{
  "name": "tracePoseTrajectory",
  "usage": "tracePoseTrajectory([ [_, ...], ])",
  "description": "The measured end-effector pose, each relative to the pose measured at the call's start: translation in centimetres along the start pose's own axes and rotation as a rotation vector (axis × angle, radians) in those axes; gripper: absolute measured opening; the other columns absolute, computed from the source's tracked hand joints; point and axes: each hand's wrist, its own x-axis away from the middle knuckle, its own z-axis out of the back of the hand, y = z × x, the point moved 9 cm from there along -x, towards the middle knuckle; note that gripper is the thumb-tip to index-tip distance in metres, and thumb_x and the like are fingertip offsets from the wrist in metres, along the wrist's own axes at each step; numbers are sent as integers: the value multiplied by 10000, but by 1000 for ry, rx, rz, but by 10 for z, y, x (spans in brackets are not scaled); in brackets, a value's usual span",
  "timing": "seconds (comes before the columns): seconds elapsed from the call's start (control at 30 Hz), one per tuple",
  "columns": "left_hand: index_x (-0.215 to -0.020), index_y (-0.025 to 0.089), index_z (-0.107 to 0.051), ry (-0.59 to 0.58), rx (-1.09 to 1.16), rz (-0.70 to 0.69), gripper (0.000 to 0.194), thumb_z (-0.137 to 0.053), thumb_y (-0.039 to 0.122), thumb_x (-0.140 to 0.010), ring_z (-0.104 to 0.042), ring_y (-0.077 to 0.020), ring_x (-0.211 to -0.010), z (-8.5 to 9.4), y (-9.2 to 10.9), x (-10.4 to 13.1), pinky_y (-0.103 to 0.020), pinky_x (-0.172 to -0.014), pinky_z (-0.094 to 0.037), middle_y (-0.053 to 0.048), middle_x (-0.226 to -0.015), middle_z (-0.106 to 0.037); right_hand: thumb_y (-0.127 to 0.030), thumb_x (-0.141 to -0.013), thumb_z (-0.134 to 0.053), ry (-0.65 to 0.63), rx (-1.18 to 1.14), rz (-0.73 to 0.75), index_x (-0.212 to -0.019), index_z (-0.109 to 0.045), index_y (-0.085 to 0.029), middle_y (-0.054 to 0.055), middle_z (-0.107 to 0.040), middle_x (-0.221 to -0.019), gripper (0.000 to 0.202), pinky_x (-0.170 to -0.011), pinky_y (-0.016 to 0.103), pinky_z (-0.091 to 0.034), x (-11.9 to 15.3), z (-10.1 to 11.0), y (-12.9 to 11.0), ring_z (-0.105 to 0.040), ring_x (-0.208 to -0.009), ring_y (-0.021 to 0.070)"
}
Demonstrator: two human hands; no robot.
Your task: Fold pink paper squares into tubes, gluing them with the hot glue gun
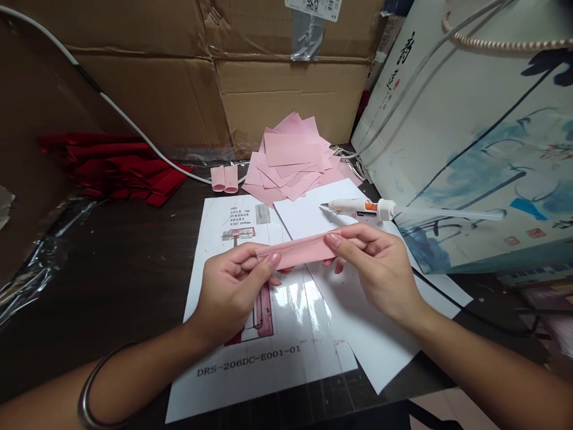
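Note:
A folded strip of pink sheet is stretched between my two hands above the papers. My left hand pinches its left end, thumb on top. The right end is gripped by my right hand between thumb and fingers. Beyond my hands lies a white glue gun with a clear glue stick in its back end. Below them is a printed sheet marked DRS-206DC-E001-01, partly overlapped by a plain white sheet.
A loose pile of pink sheets lies at the back, with two small pink rolled tubes beside it. Folded red pieces sit at the back left. Cardboard boxes form a wall behind. A painted white bag stands right; a white cable crosses the left.

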Motion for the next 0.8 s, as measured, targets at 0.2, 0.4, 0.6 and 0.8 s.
tracePoseTrajectory([
  [0.2,-898,190,-715,-26,24,-19,109,-679,264,-826,-649,-88,-588,-2,3,-3,-133,-523,-502,17,-699,-713,-232,-822,-719,-23,50,32,-809,-741,-198,-16,-706,-587,42,-550,185,-509,0,-1,-4,-642,-529,82],
  [0.4,-791,184,-725,13,-11,-30,70,-699,249,-801,-628,-60,-563,1,6,-3,-83,-479,-463,32,-665,-703,-262,-843,-698,-86,-6,-18,-835,-745,-198,-22,-697,-622,80,-528,174,-487,-1,-7,3,-627,-546,71],
  [0.6,-815,176,-737,74,-71,-60,106,-689,271,-820,-655,-81,-566,6,9,-2,-104,-528,-496,20,-615,-713,-248,-846,-692,-50,33,3,-839,-746,-180,-23,-688,-591,87,-523,159,-487,-1,-5,-2,-616,-532,62],
  [0.8,-886,159,-739,57,-7,25,191,-662,330,-850,-683,-116,-572,2,3,-3,-161,-586,-557,-12,-668,-744,-212,-833,-694,1,54,57,-803,-739,-179,-31,-684,-577,63,-510,176,-489,-1,-1,-10,-606,-504,68],
])
